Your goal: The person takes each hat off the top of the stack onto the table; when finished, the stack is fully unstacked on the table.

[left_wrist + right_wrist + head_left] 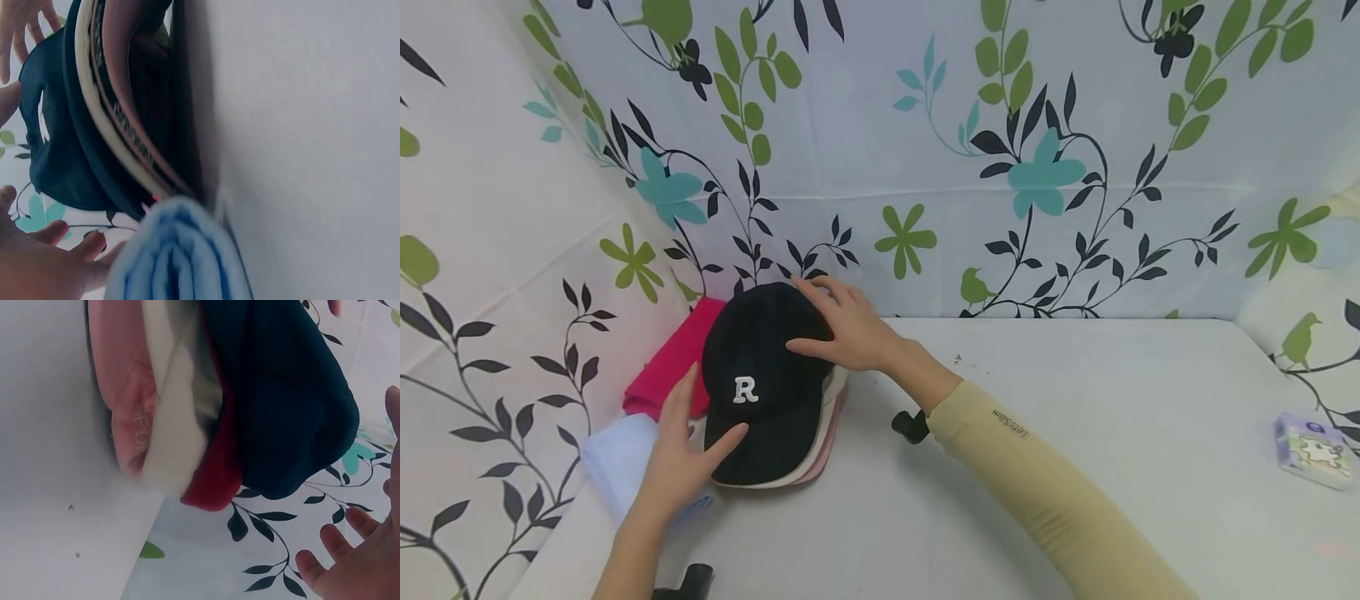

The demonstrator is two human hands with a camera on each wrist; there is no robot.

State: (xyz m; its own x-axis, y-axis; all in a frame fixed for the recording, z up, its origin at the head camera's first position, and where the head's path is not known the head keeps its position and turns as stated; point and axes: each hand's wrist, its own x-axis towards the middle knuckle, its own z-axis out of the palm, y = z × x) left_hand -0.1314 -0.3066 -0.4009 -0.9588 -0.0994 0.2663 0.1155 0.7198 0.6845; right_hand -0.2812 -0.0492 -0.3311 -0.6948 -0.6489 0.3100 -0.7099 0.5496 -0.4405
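Observation:
A black cap (pixel 767 342) with a white letter R lies on top of a stack of caps at the left of the table. Beneath it show the edges of a cream cap (pixel 178 431) and a pink cap (pixel 115 356). My left hand (pixel 679 458) is at the stack's near left side, thumb and fingers spread apart. Over the far right side of the black cap, my right hand (pixel 850 329) reaches with its fingers spread. In the wrist views, a gap shows between the fingers of each hand and the black cap.
A red folded cloth (pixel 662 371) lies behind and left of the caps, and a light blue folded cloth (pixel 617 458) beside my left hand. Patterned fabric (pixel 865 125) hangs along the table's back and left. A small purple package (pixel 1313 450) lies at the far right.

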